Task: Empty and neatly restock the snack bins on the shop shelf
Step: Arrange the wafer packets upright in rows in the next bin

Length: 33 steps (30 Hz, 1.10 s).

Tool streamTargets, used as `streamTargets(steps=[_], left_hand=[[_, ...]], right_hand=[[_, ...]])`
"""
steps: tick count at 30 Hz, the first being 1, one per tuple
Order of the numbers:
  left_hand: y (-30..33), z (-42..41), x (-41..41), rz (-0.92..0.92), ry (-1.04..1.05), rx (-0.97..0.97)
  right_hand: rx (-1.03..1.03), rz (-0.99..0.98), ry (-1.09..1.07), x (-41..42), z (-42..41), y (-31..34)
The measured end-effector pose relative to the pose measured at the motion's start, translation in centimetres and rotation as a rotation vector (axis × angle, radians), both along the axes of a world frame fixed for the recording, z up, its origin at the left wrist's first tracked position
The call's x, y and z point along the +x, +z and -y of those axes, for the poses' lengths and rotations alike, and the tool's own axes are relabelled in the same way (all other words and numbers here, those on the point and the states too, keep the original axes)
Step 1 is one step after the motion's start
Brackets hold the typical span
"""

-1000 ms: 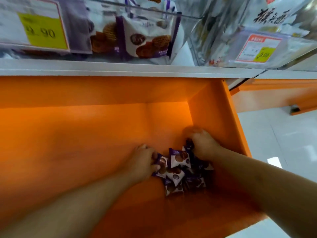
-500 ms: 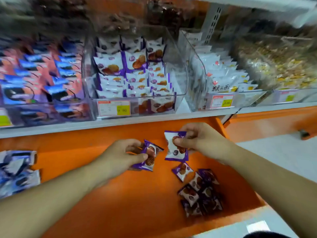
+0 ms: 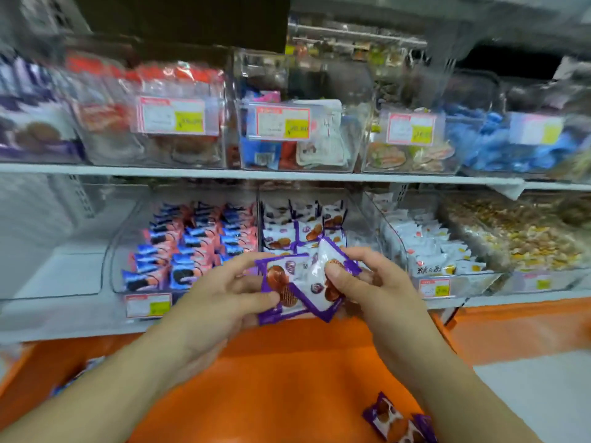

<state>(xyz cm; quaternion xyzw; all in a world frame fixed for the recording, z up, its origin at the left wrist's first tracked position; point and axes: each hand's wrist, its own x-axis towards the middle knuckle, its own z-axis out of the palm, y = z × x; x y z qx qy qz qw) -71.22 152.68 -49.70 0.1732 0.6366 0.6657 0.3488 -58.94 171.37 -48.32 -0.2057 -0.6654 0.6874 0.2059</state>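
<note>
My left hand (image 3: 220,298) grips a purple-edged white cookie packet (image 3: 281,284) by its lower edge. My right hand (image 3: 367,282) pinches a second, like packet (image 3: 323,282) that overlaps the first. Both are held up in front of the clear bin (image 3: 358,219) of the same purple cookie packets (image 3: 297,228) on the lower shelf. More of these packets (image 3: 396,420) lie loose on the orange ledge (image 3: 287,378) at the bottom right.
Left of that bin stands a clear bin of blue and pink sandwich-cookie packs (image 3: 192,244). To its right are bins of white packets (image 3: 428,251) and yellowish snacks (image 3: 524,241). An upper shelf (image 3: 224,171) carries more clear bins with price tags. White floor (image 3: 537,388) shows at right.
Both hands rose from the packet pile in the orange ledge, each with a packet, and came together in front of the cookie bin. The view tilted up to the shelves.
</note>
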Motion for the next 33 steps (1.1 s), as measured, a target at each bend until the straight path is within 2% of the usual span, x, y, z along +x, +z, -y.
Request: streamTargets(steps=[3, 7, 11, 14, 20, 24, 29, 33], left_hand=[[0.4, 0.7, -1.0, -0.035, 0.098, -0.02], [0.3, 1.1, -2.6, -0.04, 0.187, -0.013], [0.4, 1.0, -3.0, 0.017, 0.185, 0.04], [0.5, 0.6, -2.5, -0.024, 0.114, 0.027], [-0.2, -1.1, -0.9, 0.008, 0.029, 0.026], [-0.6, -2.1, 0.3, -0.032, 0.052, -0.033], [0.0, -2.6, 1.2, -0.072, 0.02, -0.082], [0.2, -2.8, 1.3, -0.106, -0.047, -0.099]], right_hand=[[-0.083, -0.033, -0.027, -1.0, 1.1, -1.0], [-0.169, -0.048, 0.068, -1.9, 1.1, -1.5], [-0.274, -0.067, 0.092, -2.4, 1.0, -1.6], [-0.163, -0.029, 0.064, -2.8, 0.7, -2.4], [0.015, -0.028, -0.064, -2.4, 1.2, -3.2], [0.022, -0.042, -0.056, -2.0, 1.2, -3.4], [-0.094, 0.005, 0.052, -1.3, -0.1, -3.2], [-0.06, 0.018, 0.069, -1.0, -0.8, -3.2]])
